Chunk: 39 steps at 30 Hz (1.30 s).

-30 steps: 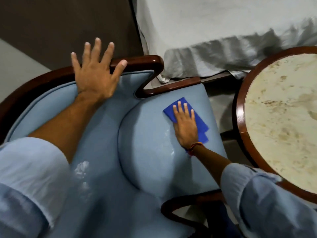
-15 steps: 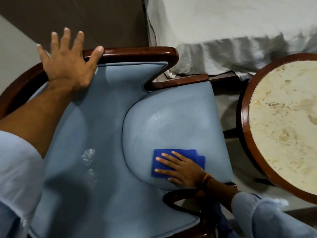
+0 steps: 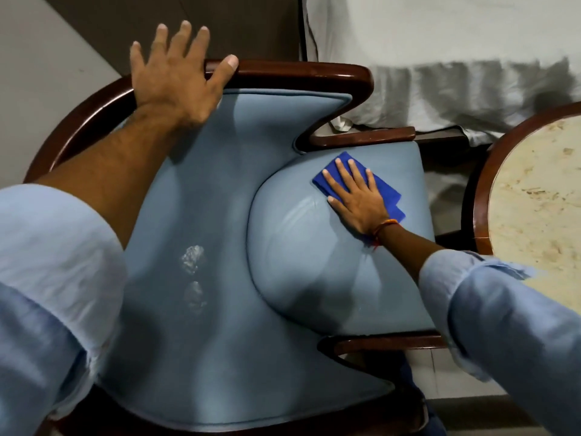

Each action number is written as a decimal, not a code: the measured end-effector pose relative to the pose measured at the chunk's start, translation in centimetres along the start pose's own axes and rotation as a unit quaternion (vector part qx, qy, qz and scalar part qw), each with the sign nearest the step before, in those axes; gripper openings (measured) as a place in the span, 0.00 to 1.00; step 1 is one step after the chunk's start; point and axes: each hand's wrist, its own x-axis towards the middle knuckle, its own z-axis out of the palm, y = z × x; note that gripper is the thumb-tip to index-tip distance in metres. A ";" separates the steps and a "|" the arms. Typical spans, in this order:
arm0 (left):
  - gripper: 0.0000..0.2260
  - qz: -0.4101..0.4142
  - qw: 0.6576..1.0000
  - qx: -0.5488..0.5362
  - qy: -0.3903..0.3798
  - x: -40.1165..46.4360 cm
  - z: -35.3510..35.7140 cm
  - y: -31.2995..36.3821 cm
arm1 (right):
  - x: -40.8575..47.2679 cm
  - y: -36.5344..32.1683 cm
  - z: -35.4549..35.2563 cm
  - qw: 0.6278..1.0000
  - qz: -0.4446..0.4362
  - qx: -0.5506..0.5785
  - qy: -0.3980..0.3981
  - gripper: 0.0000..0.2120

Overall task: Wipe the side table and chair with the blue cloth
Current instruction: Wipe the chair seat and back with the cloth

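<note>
The chair (image 3: 220, 234) has pale blue upholstery and a dark wooden frame, seen from above. My right hand (image 3: 355, 196) lies flat, fingers spread, on the folded blue cloth (image 3: 388, 193), pressing it onto the far part of the seat cushion near the wooden armrest (image 3: 361, 141). My left hand (image 3: 176, 77) rests flat on the top of the chair back, fingers spread over the wooden rail, holding nothing. The round side table (image 3: 534, 196), with a marbled cream top and wooden rim, stands at the right edge.
A bed with a white sheet (image 3: 440, 58) runs along the far side, close behind the chair and table. Two pale scuffed patches (image 3: 191, 275) mark the chair back. A grey floor strip (image 3: 452, 190) lies between chair and table.
My right hand has swept the cloth from the near left part of the seat cushion to its far right part. My left hand stays on the chair back.
</note>
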 end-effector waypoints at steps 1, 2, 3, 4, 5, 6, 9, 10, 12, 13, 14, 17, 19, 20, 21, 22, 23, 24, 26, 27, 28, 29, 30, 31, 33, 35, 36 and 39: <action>0.37 0.013 1.000 -0.005 -0.002 -0.1 0.0 -0.3 | 0.2 -1.2 0.2 1.000 -0.007 -0.004 0.001 0.29; 0.37 0.027 1.000 -0.010 -0.003 -0.1 -0.1 -0.7 | 0.1 -2.4 0.4 1.000 -0.024 -0.010 0.002 0.29; 0.37 0.040 0.999 -0.011 -0.005 -0.2 0.0 -1.0 | -0.2 -3.7 0.8 0.999 -0.049 -0.015 0.002 0.29; 0.37 0.050 0.999 -0.011 -0.006 -0.2 0.1 -1.2 | -0.7 -5.0 1.4 0.997 -0.078 -0.017 0.001 0.29; 0.37 0.058 0.998 -0.011 -0.007 -0.2 0.2 -1.5 | -1.4 -6.4 2.1 0.993 -0.112 -0.020 -0.003 0.29; 0.38 0.063 0.998 -0.014 -0.005 -0.2 0.3 -1.7 | -2.4 -7.8 3.0 0.987 -0.155 -0.028 -0.010 0.29; 0.38 0.071 0.997 -0.019 0.006 -0.3 0.8 -2.6 | -7.1 -10.0 5.7 0.955 -0.291 -0.047 -0.037 0.27; 0.38 0.073 0.997 -0.017 0.009 -0.5 0.9 -2.9 | -8.9 -9.9 6.3 0.944 -0.323 -0.048 -0.042 0.27; 0.37 0.077 0.997 -0.012 0.017 -0.9 1.2 -3.6 | -12.4 -8.9 7.1 0.931 -0.359 -0.051 -0.053 0.25; 0.37 0.079 0.997 -0.012 0.021 -1.2 1.3 -3.9 | -14.3 -8.1 7.5 0.928 -0.364 -0.054 -0.057 0.25; 0.36 0.079 0.996 -0.014 0.023 -1.6 1.3 -4.3 | -16.1 -7.2 7.9 0.929 -0.362 -0.054 -0.060 0.25; 0.35 0.081 0.996 -0.011 0.031 -2.7 1.2 -5.8 | -21.5 -3.7 8.2 0.935 -0.339 -0.075 -0.066 0.26; 0.35 0.076 0.996 -0.008 0.033 -3.3 1.2 -7.0 | -24.1 -0.7 7.9 0.935 -0.329 -0.095 -0.094 0.28; 0.34 0.077 0.996 -0.006 0.034 -3.6 1.2 -7.7 | -24.8 0.7 7.4 0.938 -0.314 -0.100 -0.108 0.27; 0.34 0.082 0.996 -0.003 0.033 -3.9 1.1 -8.4 | -25.0 1.8 6.8 0.944 -0.290 -0.101 -0.117 0.26; 0.33 0.091 0.995 -0.001 0.031 -4.2 1.0 -9.2 | -24.6 2.7 6.1 0.953 -0.259 -0.098 -0.123 0.26; 0.32 0.104 0.994 0.000 0.027 -4.6 0.7 -10.0 | -23.9 3.3 5.5 0.961 -0.227 -0.096 -0.123 0.26; 0.32 0.118 0.993 -0.001 0.021 -5.2 0.6 -10.9 | -22.8 3.7 4.8 0.969 -0.197 -0.095 -0.119 0.27; 0.35 0.142 0.990 -0.005 0.015 -6.8 0.6 -12.7 | -19.9 4.1 3.2 0.984 -0.130 -0.073 -0.095 0.30; 0.36 0.144 0.989 -0.008 0.014 -7.7 0.6 -13.4 | -18.1 4.0 2.4 0.991 -0.093 -0.052 -0.081 0.31; 0.36 0.139 0.990 -0.015 0.013 -8.7 0.5 -14.0 | -16.1 3.9 1.6 0.995 -0.058 -0.031 -0.069 0.32; 0.36 0.126 0.992 -0.028 0.010 -9.7 0.4 -14.3 | -14.2 3.7 0.9 0.998 -0.026 -0.014 -0.058 0.34; 0.36 0.114 0.993 -0.041 0.006 -10.8 0.1 -14.6 | -12.1 3.4 0.3 0.999 0.000 0.003 -0.049 0.36; 0.36 0.105 0.993 -0.048 0.002 -11.8 -0.2 -14.9 | -10.1 3.2 -0.2 0.999 0.019 0.020 -0.044 0.38; 0.35 0.098 0.994 -0.049 -0.003 -14.2 -0.7 -15.6 | -6.3 2.5 -0.5 0.996 0.057 0.065 -0.022 0.37; 0.35 0.094 0.994 -0.051 -0.004 -16.6 -1.1 -15.8 | -3.5 1.7 -0.7 0.980 0.112 0.165 0.021 0.32; 0.34 0.091 0.995 -0.047 -0.007 -17.7 -1.4 -15.6 | -2.6 1.0 -0.7 0.961 0.149 0.228 0.053 0.30; 0.32 0.088 0.995 -0.038 -0.006 -19.1 -1.8 -15.2 | -0.5 -2.5 -1.0 0.873 0.239 0.400 0.143 0.24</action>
